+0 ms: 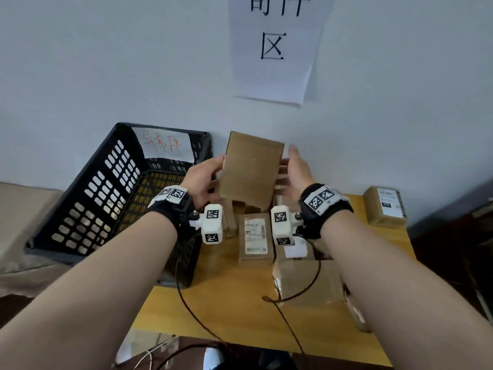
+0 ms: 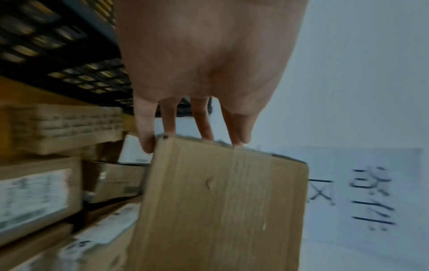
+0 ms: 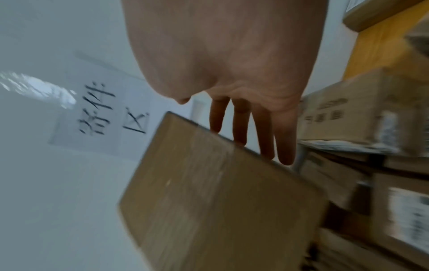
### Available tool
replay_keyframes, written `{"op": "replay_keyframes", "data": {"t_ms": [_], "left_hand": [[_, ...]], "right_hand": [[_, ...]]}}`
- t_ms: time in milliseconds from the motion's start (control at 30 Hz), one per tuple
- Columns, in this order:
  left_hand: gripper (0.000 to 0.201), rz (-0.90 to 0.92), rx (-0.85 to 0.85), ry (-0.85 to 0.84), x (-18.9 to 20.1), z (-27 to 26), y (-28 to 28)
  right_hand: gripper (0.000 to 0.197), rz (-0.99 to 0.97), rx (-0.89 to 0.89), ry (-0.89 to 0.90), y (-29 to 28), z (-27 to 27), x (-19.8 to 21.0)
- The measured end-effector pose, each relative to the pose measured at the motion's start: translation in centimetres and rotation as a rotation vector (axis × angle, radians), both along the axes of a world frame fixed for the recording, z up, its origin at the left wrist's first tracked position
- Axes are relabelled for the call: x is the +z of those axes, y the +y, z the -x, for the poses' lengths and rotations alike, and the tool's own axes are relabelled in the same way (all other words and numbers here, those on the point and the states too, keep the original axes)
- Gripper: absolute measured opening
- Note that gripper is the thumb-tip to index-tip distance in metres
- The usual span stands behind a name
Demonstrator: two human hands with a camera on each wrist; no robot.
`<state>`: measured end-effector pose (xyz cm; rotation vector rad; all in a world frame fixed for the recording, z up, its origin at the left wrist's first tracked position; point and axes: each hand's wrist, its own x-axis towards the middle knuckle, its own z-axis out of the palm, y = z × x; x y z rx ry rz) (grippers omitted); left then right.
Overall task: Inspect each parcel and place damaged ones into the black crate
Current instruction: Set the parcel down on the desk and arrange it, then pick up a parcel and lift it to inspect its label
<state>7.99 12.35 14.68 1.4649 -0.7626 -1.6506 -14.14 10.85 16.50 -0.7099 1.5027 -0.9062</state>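
I hold a plain brown cardboard parcel [image 1: 252, 172] tilted upright above the table, close to the wall. My left hand [image 1: 204, 180] grips its left side, thumb on the front face and fingers [image 2: 204, 128] reaching over the edge of the parcel [image 2: 220, 210]. My right hand [image 1: 296, 169] is at the right side with straight fingers [image 3: 264, 137] lying behind the edge of the parcel [image 3: 220, 201], thumb lifted clear. The black crate [image 1: 106, 188] stands tilted to the left, a white handwritten label on its far wall. Blur hides the parcel's surface detail.
Several labelled parcels lie on the wooden table [image 1: 226, 303] under my hands: one [image 1: 256, 236] in the middle, a larger one [image 1: 306, 279] in front, another [image 1: 385, 206] at the far right. A paper sign [image 1: 277, 49] hangs on the wall. A black cable [image 1: 192, 311] crosses the table.
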Motion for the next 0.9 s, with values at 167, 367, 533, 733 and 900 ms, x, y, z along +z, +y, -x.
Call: {"op": "replay_keyframes", "data": {"t_ms": [167,367,533,733,900], "left_hand": [[0.066,0.234,0.062,-0.090,5.9,-1.9,-2.2],[0.075,0.525,0.124,-0.071,12.5,-3.1,-2.8],[0.045,0.734,0.219,0.079,16.1,-2.9,-3.1],[0.030,0.704,0.218,0.126,17.2,0.3,-4.0],[0.025,0.571,0.166,0.264,15.2,4.9,-5.7]], "right_hand": [[0.065,0.063,0.136,-0.134,-1.5,-0.1,6.7],[0.031,0.247,0.160,-0.216,-2.8,-0.4,12.3],[0.034,0.420,0.130,-0.089,-3.2,-0.1,15.0],[0.035,0.462,0.186,-0.091,-2.4,3.0,15.0],[0.060,0.472,0.171,-0.175,-1.3,8.1,13.2]]}}
